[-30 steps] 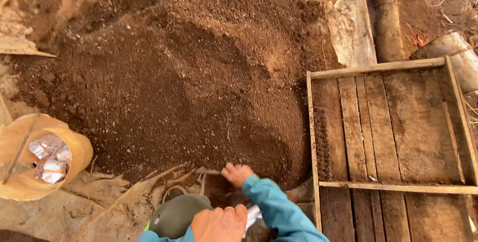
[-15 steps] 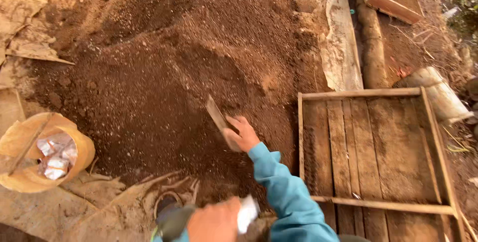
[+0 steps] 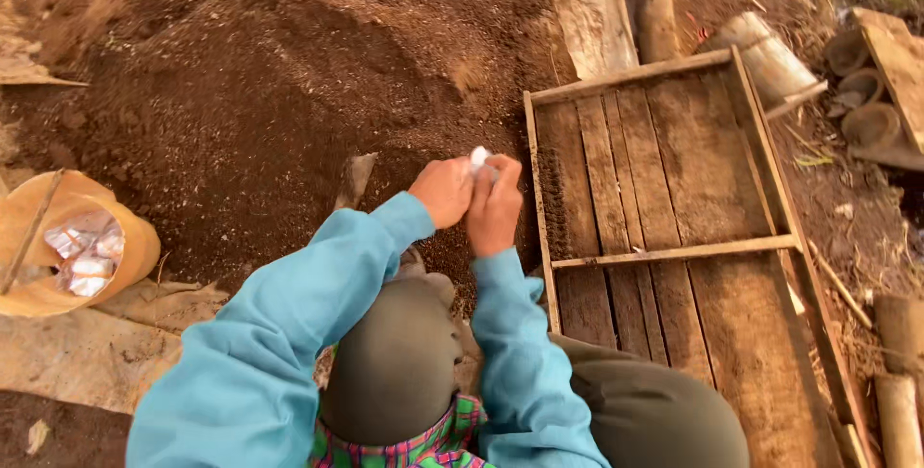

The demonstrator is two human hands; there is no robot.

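- Both hands are brought together over the edge of the soil heap [image 3: 241,121]; left hand [image 3: 443,191] and right hand [image 3: 495,206] pinch a small white bag [image 3: 478,156] between the fingertips, held just above the soil and just left of the wooden tray [image 3: 664,254].
- Only the top of the bag shows; I cannot tell whether its mouth is open.
- Judgement: the step in hand looks like opening or spreading the bag's mouth. Best done with the thumbs rubbing the two film layers apart, hands kept close and low over the soil.
- A trowel [image 3: 354,179] stands stuck in the soil, just left of the left hand, within easy reach.
- A yellow bucket [image 3: 135,242] holding more white bags sits well apart at far left.
- Knees are drawn up under the arms; the posture is steady, elbows braced.
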